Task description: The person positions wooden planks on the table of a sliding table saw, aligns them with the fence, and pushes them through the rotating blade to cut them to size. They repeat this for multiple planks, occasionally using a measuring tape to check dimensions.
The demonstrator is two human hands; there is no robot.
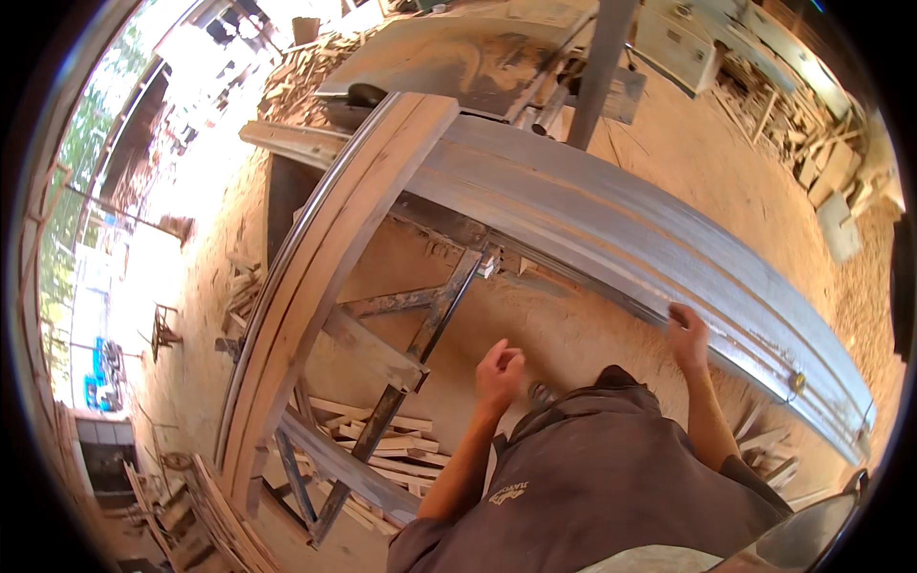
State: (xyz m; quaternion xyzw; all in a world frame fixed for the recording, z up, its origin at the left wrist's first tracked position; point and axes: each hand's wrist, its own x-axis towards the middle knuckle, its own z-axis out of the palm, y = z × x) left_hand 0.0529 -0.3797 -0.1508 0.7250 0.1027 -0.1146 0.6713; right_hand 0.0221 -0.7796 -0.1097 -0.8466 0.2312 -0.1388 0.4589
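Note:
My left hand (501, 375) hangs in the air over the sandy floor, between my body and the machine, with its fingers curled into a loose fist and nothing visible in it. My right hand (688, 336) is raised beside the near edge of the long grey metal machine table (611, 205). Its fingers point toward the table and look bent. The inside of that hand is hidden, and I cannot tell whether it touches the edge. To the left, long wooden beams (325, 248) lie side by side on a metal frame, their far end by the table.
A metal frame (420, 353) with crossing braces stands left of my legs. Cut wood strips (392, 449) lie on the floor below it. A grey post (602, 76) rises behind the table. Offcuts (812, 143) are heaped at the far right, and planks (220, 516) lean at the lower left.

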